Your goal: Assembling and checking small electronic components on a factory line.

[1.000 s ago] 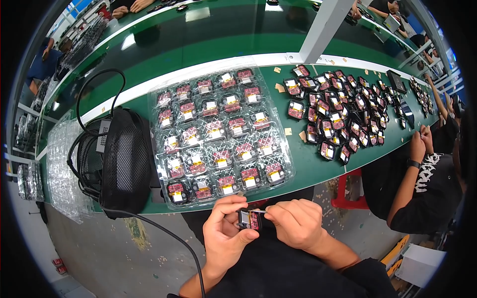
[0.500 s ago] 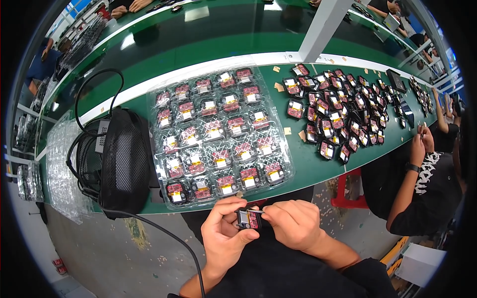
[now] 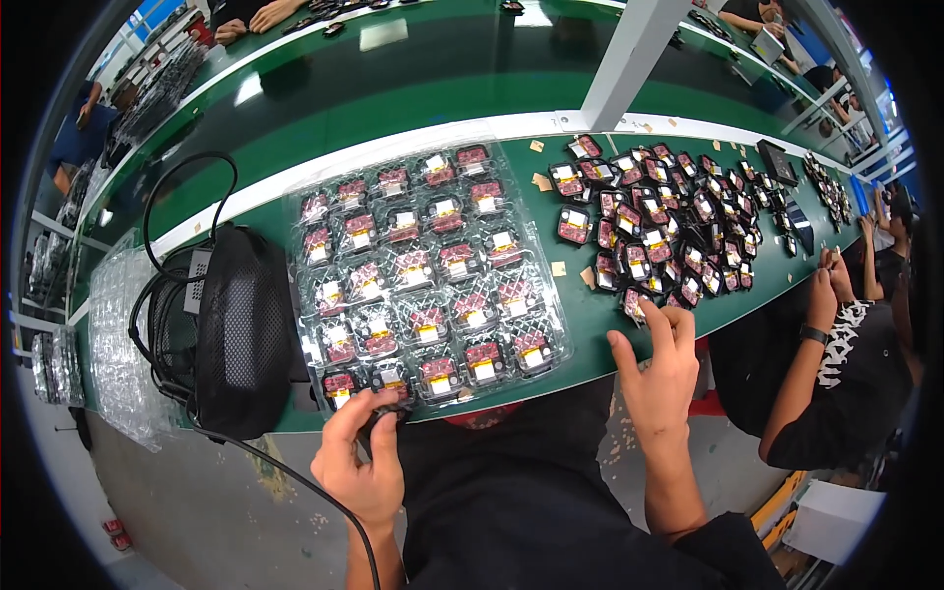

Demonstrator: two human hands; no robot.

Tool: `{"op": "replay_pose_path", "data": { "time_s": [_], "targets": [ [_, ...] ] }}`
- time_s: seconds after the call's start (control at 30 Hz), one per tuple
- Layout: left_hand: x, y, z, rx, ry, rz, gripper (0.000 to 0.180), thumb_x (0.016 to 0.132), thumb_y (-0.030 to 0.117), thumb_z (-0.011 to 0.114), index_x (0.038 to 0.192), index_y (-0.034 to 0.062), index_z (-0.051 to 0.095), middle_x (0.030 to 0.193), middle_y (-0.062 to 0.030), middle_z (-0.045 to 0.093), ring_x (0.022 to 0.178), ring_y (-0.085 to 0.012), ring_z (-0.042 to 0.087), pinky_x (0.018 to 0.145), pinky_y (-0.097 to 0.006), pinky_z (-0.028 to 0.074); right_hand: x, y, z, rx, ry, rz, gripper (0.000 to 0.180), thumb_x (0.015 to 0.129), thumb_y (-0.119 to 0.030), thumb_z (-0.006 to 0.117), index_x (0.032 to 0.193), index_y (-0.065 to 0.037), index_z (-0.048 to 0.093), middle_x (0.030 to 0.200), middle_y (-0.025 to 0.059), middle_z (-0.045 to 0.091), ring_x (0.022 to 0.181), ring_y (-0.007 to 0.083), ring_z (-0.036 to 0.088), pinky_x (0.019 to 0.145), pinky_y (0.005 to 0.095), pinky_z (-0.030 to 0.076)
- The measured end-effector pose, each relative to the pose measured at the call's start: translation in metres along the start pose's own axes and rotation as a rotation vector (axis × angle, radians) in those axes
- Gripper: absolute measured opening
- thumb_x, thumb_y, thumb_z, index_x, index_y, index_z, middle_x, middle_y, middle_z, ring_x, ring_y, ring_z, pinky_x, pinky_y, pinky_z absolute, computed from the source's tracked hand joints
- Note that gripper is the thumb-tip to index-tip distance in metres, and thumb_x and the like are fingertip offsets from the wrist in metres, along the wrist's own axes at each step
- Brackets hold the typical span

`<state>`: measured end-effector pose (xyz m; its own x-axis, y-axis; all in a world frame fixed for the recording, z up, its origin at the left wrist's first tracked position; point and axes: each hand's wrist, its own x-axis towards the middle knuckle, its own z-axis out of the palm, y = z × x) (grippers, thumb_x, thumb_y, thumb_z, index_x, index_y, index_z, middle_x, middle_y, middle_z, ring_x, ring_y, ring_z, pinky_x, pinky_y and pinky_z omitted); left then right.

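A clear plastic tray (image 3: 295, 211) with rows of small black-and-red parts lies on the green table in front of me. My left hand (image 3: 362, 460) is at the tray's near left corner, fingers closed on a small dark part (image 3: 385, 405) at the tray's edge. My right hand (image 3: 657, 372) reaches out to the right with fingers spread and holds nothing. Its fingertips touch the near edge of a loose pile of the same small parts (image 3: 669, 236) on the table.
A black mesh pouch (image 3: 241, 329) with a looped black cable (image 3: 157, 211) lies left of the tray. Empty clear trays (image 3: 116, 344) are stacked at the far left. A white post (image 3: 629, 59) stands behind. Another person (image 3: 836, 344) sits on my right.
My hands were together over my lap holding one small part. They have parted: the left went up to the tray's near corner, the right swung out to the loose pile.
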<state>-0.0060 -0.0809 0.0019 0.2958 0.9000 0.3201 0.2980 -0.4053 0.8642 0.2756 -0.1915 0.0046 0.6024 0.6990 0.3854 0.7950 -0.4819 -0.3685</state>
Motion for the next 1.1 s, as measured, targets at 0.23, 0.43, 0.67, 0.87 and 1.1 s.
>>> {"op": "replay_pose_path", "data": {
  "time_s": [0.23, 0.43, 0.67, 0.87, 1.1],
  "targets": [
    [0.032, -0.001, 0.003, 0.434, -0.011, 0.200, 0.015, 0.084, -0.004, 0.076, 0.098, -0.0020, 0.071, 0.111, -0.0155, 0.074, 0.118, -0.0380, 0.067, 0.097, -0.042, 0.055, -0.008, 0.008, 0.000, 0.000, -0.041, 0.019, 0.032, 0.083, -0.019, 0.085, 0.108, -0.005, 0.069, 0.117, 0.0107, 0.058, 0.071, 0.0289, 0.066, 0.060, 0.0416, 0.053],
    [0.038, -0.007, 0.004, 0.531, -0.030, 0.123, 0.024, 0.077, 0.002, 0.082, 0.099, 0.0001, 0.073, 0.124, -0.0117, 0.067, 0.136, -0.0393, 0.051, 0.102, -0.047, 0.049, -0.009, 0.010, -0.001, 0.064, -0.081, -0.006, 0.032, 0.080, -0.017, 0.086, 0.103, -0.004, 0.068, 0.121, 0.0136, 0.064, 0.075, 0.0321, 0.069, 0.062, 0.0428, 0.054],
    [0.038, -0.010, 0.007, 0.553, -0.013, 0.098, 0.020, 0.078, 0.004, 0.083, 0.097, 0.0042, 0.077, 0.122, -0.0105, 0.068, 0.133, -0.0391, 0.053, 0.105, -0.049, 0.046, -0.008, -0.003, -0.008, 0.276, 0.048, -0.029, 0.040, 0.070, -0.004, 0.092, 0.103, -0.003, 0.068, 0.123, 0.0153, 0.067, 0.069, 0.0176, 0.066, 0.053, 0.0300, 0.050],
    [0.034, -0.026, 0.012, 0.613, 0.059, 0.268, 0.019, 0.078, 0.006, 0.083, 0.097, 0.0055, 0.080, 0.117, -0.0086, 0.069, 0.130, -0.0382, 0.055, 0.111, -0.054, 0.042, -0.013, -0.028, -0.012, 0.517, -0.051, -0.132, 0.045, 0.071, -0.010, 0.094, 0.106, -0.003, 0.067, 0.122, 0.0195, 0.068, 0.076, 0.0184, 0.067, 0.060, 0.0288, 0.053],
    [0.036, -0.029, 0.009, 0.641, 0.014, 0.329, 0.021, 0.078, 0.011, 0.083, 0.099, 0.0065, 0.081, 0.120, -0.0081, 0.070, 0.131, -0.0391, 0.055, 0.113, -0.058, 0.038, -0.014, -0.051, -0.002, 0.660, -0.132, -0.213, 0.043, 0.073, -0.012, 0.093, 0.106, -0.003, 0.066, 0.122, 0.0195, 0.069, 0.098, 0.0334, 0.074, 0.078, 0.0375, 0.063]
  ]
}}
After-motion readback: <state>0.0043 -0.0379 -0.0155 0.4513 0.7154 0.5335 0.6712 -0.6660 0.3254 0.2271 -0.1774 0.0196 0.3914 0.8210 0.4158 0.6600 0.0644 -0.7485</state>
